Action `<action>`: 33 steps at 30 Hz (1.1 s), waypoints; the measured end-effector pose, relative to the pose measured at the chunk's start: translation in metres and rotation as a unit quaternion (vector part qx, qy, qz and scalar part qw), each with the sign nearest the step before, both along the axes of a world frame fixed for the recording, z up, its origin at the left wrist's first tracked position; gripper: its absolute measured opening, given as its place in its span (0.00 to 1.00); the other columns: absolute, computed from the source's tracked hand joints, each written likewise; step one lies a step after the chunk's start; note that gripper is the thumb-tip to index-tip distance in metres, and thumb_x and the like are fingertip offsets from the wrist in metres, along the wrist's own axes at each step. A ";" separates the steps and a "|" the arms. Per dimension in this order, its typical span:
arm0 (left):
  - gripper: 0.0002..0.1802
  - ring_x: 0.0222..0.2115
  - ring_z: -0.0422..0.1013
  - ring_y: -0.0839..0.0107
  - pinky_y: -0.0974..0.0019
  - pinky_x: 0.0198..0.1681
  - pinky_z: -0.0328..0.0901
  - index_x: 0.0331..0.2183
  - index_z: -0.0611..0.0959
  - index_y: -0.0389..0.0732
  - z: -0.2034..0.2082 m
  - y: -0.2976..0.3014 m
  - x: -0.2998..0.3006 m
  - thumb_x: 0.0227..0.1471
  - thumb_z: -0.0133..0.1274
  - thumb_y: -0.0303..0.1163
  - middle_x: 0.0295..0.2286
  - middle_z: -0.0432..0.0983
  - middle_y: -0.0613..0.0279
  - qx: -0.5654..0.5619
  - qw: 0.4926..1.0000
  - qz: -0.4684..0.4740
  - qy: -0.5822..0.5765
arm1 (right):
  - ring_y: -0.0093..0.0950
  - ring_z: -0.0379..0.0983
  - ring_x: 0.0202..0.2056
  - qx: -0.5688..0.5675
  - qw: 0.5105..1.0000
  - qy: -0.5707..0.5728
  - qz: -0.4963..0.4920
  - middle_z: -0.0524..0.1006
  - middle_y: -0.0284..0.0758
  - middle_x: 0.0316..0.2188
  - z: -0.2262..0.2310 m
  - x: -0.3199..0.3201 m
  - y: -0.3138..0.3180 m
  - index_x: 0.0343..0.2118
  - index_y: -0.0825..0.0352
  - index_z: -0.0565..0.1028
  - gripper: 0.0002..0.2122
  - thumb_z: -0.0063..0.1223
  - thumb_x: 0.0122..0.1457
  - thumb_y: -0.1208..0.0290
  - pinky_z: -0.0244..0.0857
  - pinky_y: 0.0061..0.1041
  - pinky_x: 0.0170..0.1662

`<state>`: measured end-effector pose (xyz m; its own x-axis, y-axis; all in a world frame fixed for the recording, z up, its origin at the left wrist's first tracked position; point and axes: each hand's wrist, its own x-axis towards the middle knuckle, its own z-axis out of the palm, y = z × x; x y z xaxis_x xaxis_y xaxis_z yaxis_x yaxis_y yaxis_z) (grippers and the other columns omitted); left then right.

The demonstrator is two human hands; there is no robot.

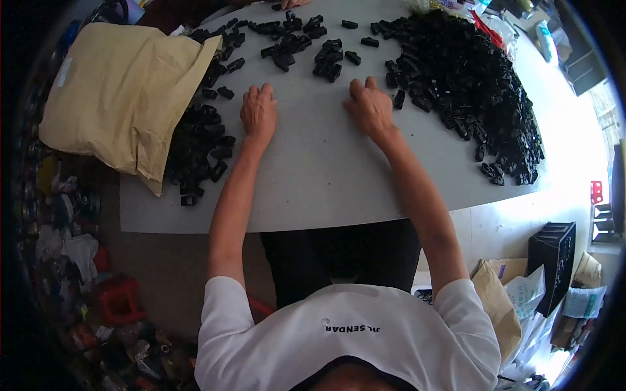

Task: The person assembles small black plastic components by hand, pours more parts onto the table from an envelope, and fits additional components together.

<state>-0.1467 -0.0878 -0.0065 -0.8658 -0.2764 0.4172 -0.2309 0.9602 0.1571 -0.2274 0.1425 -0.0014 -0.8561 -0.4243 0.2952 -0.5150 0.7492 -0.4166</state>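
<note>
Both of my hands rest over the middle of the grey-white table [313,169], apart from each other. My left hand [259,112] is closed, its fingers curled under with the knuckles up; whatever it may hold is hidden. Beside it, to the left, lie small black plastic parts [199,130] in a loose heap. My right hand [370,109] is also closed, with bent fingers pointing down and slightly blurred; I cannot make out anything in it. Close to its right is a big pile of the same black parts [456,78]. Several clusters of black parts [287,45] lie beyond my hands.
A large brown paper bag [124,91] lies at the left, overlapping the left heap. Another person's hand [295,2] shows at the far edge. Below the table are a red plastic stool [119,300] at left and a black crate [551,260] with packages at right.
</note>
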 end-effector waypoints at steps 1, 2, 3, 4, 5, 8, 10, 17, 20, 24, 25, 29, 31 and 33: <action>0.12 0.37 0.69 0.54 0.55 0.39 0.65 0.36 0.74 0.39 0.008 0.008 0.006 0.47 0.56 0.23 0.37 0.70 0.53 0.055 0.998 -0.005 -0.015 | 0.47 0.71 0.33 0.001 1.000 0.000 -0.002 0.70 0.44 0.30 0.000 0.005 0.005 0.34 0.62 0.69 0.09 0.55 0.51 0.72 0.66 0.41 0.37; 0.12 0.37 0.70 0.54 0.55 0.39 0.66 0.35 0.73 0.38 0.012 0.016 0.012 0.46 0.56 0.22 0.37 0.71 0.52 0.111 0.993 -0.011 -0.030 | 0.44 0.71 0.33 -0.031 0.999 0.011 0.011 0.70 0.44 0.30 0.000 0.009 0.013 0.34 0.63 0.69 0.09 0.55 0.50 0.75 0.66 0.38 0.35; 0.12 0.37 0.70 0.54 0.55 0.39 0.66 0.35 0.73 0.38 0.013 0.020 0.019 0.46 0.56 0.22 0.37 0.71 0.52 0.109 0.994 -0.010 -0.029 | 0.41 0.72 0.32 -0.065 0.997 0.023 0.027 0.71 0.43 0.31 0.002 0.016 0.018 0.35 0.64 0.69 0.10 0.56 0.49 0.77 0.67 0.36 0.33; 0.13 0.34 0.72 0.57 0.58 0.38 0.67 0.36 0.72 0.38 0.010 0.023 0.027 0.47 0.55 0.20 0.35 0.72 0.53 0.197 0.979 -0.054 0.010 | 0.41 0.72 0.32 -0.066 0.997 0.022 0.029 0.71 0.43 0.31 0.007 0.026 0.021 0.35 0.64 0.69 0.10 0.56 0.49 0.77 0.67 0.36 0.33; 0.14 0.32 0.73 0.60 0.60 0.36 0.68 0.37 0.72 0.38 0.007 0.028 0.036 0.47 0.53 0.18 0.33 0.73 0.53 0.282 0.953 -0.097 0.049 | 0.36 0.72 0.31 -0.178 0.980 -0.054 0.068 0.71 0.41 0.31 0.011 0.037 0.025 0.36 0.66 0.69 0.12 0.57 0.48 0.80 0.68 0.32 0.32; 0.14 0.29 0.74 0.69 0.66 0.33 0.69 0.38 0.73 0.37 0.032 0.078 0.065 0.46 0.53 0.16 0.30 0.74 0.57 0.482 0.869 -0.112 0.012 | 0.28 0.72 0.31 -0.321 0.920 -0.186 0.125 0.71 0.38 0.32 0.031 0.070 0.046 0.38 0.69 0.70 0.15 0.57 0.47 0.85 0.68 0.25 0.31; 0.14 0.27 0.73 0.72 0.68 0.31 0.68 0.37 0.73 0.36 0.024 0.093 0.076 0.45 0.53 0.16 0.28 0.74 0.59 0.531 0.833 -0.152 0.018 | 0.25 0.71 0.31 -0.355 0.889 -0.247 0.152 0.72 0.36 0.34 0.043 0.087 0.051 0.39 0.70 0.71 0.15 0.57 0.46 0.86 0.67 0.22 0.31; 0.12 0.24 0.71 0.78 0.73 0.29 0.69 0.34 0.76 0.34 0.033 0.128 0.095 0.43 0.54 0.14 0.25 0.73 0.65 0.592 0.773 -0.227 0.007 | 0.28 0.71 0.31 -0.265 0.934 -0.086 0.222 0.70 0.35 0.33 0.045 0.113 0.063 0.35 0.69 0.74 0.12 0.57 0.46 0.86 0.66 0.23 0.32; 0.12 0.22 0.71 0.80 0.73 0.28 0.69 0.35 0.76 0.34 0.044 0.138 0.097 0.44 0.53 0.14 0.24 0.73 0.66 0.632 0.747 -0.198 -0.057 | 0.34 0.71 0.31 -0.254 0.937 -0.089 0.223 0.70 0.37 0.32 0.045 0.116 0.066 0.35 0.69 0.74 0.12 0.58 0.45 0.84 0.66 0.27 0.32; 0.11 0.22 0.70 0.81 0.73 0.28 0.70 0.36 0.76 0.34 0.044 0.137 0.102 0.47 0.52 0.16 0.23 0.73 0.66 0.673 0.709 -0.195 -0.079 | 0.39 0.71 0.31 -0.241 0.943 -0.078 0.215 0.69 0.39 0.30 0.045 0.123 0.068 0.35 0.69 0.73 0.11 0.57 0.45 0.81 0.67 0.32 0.33; 0.11 0.22 0.70 0.81 0.73 0.28 0.70 0.36 0.76 0.34 0.045 0.137 0.104 0.47 0.52 0.16 0.23 0.73 0.66 0.673 0.710 -0.193 -0.078 | 0.39 0.71 0.31 -0.241 0.943 -0.079 0.217 0.69 0.39 0.30 0.044 0.124 0.068 0.35 0.69 0.73 0.11 0.57 0.45 0.81 0.67 0.32 0.33; 0.11 0.19 0.69 0.80 0.74 0.24 0.68 0.39 0.74 0.35 0.043 0.136 0.114 0.51 0.51 0.22 0.23 0.73 0.64 0.751 0.634 -0.178 -0.055 | 0.35 0.70 0.30 -0.229 0.944 -0.097 0.218 0.70 0.38 0.30 0.049 0.136 0.067 0.34 0.69 0.74 0.08 0.57 0.50 0.76 0.66 0.30 0.31; 0.10 0.19 0.68 0.80 0.75 0.23 0.67 0.39 0.74 0.36 0.042 0.138 0.116 0.52 0.50 0.23 0.22 0.73 0.64 0.757 0.634 -0.150 -0.041 | 0.34 0.70 0.28 -0.248 0.935 -0.146 0.206 0.70 0.38 0.30 0.048 0.139 0.072 0.33 0.69 0.74 0.08 0.58 0.52 0.74 0.65 0.28 0.30; 0.10 0.18 0.67 0.81 0.75 0.21 0.65 0.39 0.73 0.36 0.045 0.141 0.121 0.53 0.49 0.24 0.21 0.72 0.64 0.742 0.645 -0.182 -0.038 | 0.29 0.68 0.26 -0.229 0.916 -0.266 0.196 0.71 0.37 0.27 0.038 0.135 0.077 0.31 0.70 0.74 0.07 0.56 0.55 0.71 0.62 0.25 0.27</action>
